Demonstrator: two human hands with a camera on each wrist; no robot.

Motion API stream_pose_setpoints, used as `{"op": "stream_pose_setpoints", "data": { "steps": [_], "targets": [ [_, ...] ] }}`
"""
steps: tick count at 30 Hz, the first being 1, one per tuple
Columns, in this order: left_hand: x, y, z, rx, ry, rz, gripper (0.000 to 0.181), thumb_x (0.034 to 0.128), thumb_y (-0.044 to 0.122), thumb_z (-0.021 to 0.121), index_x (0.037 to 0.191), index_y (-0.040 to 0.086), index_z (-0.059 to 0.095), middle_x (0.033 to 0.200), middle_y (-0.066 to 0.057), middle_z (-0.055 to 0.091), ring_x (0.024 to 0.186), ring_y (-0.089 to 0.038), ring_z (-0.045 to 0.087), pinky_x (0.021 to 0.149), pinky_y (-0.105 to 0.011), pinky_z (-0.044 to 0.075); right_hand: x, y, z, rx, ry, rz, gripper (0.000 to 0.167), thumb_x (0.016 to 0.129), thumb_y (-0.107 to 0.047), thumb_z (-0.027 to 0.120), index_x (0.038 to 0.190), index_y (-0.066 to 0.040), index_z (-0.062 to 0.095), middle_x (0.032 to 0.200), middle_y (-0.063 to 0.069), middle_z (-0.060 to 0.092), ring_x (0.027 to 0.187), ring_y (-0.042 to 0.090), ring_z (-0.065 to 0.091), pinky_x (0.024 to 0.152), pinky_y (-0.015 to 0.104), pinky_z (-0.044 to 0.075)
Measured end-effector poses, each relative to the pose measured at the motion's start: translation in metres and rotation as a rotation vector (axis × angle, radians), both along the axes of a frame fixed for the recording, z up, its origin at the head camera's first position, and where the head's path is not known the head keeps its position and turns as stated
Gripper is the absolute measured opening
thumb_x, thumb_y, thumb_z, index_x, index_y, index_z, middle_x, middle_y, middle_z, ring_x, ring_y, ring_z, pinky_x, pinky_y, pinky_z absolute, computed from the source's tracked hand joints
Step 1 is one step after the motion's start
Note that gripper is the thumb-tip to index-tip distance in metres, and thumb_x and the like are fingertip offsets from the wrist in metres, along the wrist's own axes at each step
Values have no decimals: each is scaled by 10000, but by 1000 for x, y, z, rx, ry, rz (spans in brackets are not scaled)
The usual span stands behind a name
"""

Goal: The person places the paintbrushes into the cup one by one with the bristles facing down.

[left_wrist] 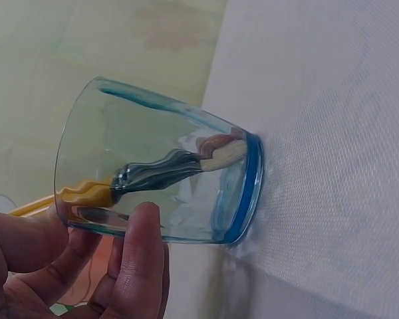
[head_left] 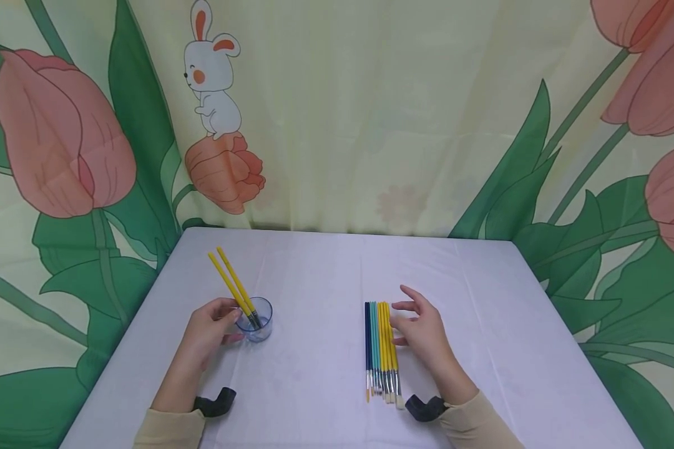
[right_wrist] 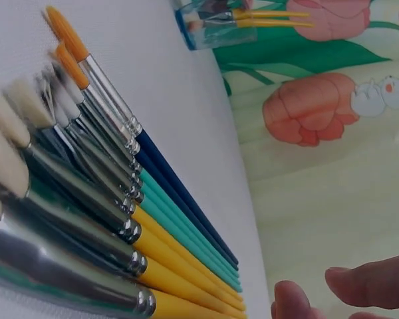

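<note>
The work in hand looks like loading a clear blue-tinted cup (head_left: 263, 334) with paintbrushes: a pair of yellow-handled brushes (head_left: 237, 279) stands in it bristles down, handles leaning out toward 11 o'clock, while the loose paintbrushes (head_left: 383, 337), in dark blue, teal and yellow, lie in a tight row toward the cup's 3 o'clock, handle ends to 12 and bristles to 6. The next move seems to call for the right hand (head_left: 427, 327) to pinch one handle, probably the outermost yellow one, and lift it cleanly away from its neighbours, with the cup kept steady. The left hand (head_left: 208, 327) reaches in from 7 o'clock and holds the cup at its 9 o'clock side, thumb and fingers curled about the wall near the rim. The right forearm comes in from 5 o'clock; that hand hovers at the row's 2 o'clock side, its fingers spread and loosely bent with a wide gap between them, and has hold of nothing. Its fingertips are close beside the yellow handles; in the right wrist view they appear clear of them.
</note>
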State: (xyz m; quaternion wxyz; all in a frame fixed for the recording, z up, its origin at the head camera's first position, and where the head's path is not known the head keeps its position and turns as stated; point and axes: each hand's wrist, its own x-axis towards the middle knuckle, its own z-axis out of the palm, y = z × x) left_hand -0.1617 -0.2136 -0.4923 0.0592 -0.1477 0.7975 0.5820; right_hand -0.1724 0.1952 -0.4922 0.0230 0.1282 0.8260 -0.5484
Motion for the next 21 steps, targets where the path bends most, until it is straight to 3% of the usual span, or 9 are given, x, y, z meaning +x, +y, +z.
{"op": "stream_pose_setpoints", "data": {
  "steps": [11, 21],
  "targets": [
    [0, 0, 1, 14, -4, 1, 380, 1100, 169, 623, 1452, 29, 597, 1376, -234, 600, 1280, -366, 631, 818, -287, 689, 5, 6, -5, 79, -52, 12, 790, 938, -46, 731, 1646, -228, 432, 1313, 175, 674, 774, 258, 720, 637, 337, 681],
    [0, 1, 3, 9, -11, 1, 374, 1097, 169, 629, 1443, 30, 604, 1372, -230, 598, 1275, -357, 637, 813, -279, 688, 8, 7, -10, 125, -155, -3, 809, 909, -22, 769, 1627, -213, 450, 1220, 162, 678, 776, 224, 714, 609, 314, 666]
  ]
}}
